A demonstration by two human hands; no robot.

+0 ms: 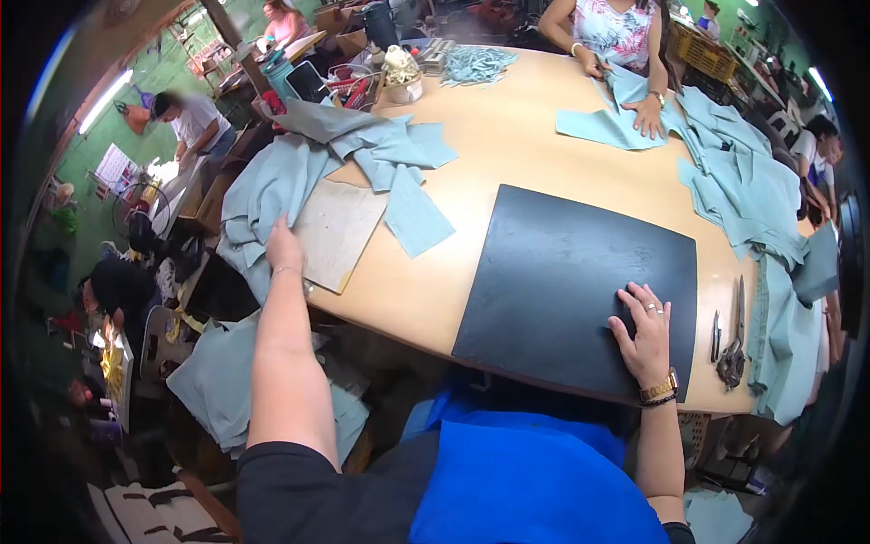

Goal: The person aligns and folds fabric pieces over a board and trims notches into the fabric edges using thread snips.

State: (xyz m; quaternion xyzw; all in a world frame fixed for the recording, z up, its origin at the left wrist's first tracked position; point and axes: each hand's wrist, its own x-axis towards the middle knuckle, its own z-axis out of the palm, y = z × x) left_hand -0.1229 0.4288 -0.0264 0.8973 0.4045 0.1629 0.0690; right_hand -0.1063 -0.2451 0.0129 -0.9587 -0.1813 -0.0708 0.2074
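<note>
At the table's left edge, my left hand [285,247] has its fingers closed on the light blue-green cloth [263,186], heaped beside a worn beige board [340,227]. My right hand [643,335] lies with fingers spread on the lower right part of a large black board [575,281] and holds nothing. A single cut piece of the cloth [417,213] lies between the two boards. Right of the black board are large scissors [737,335] and a small pointed tool [716,335].
Across the wooden table [507,118], a co-worker's hands [645,113] handle more cloth [603,129]. A cloth pile [743,190] hangs over the right edge. Fabric strips [476,65] and a filled tub [401,86] stand at the back. More cloth [217,381] lies below left.
</note>
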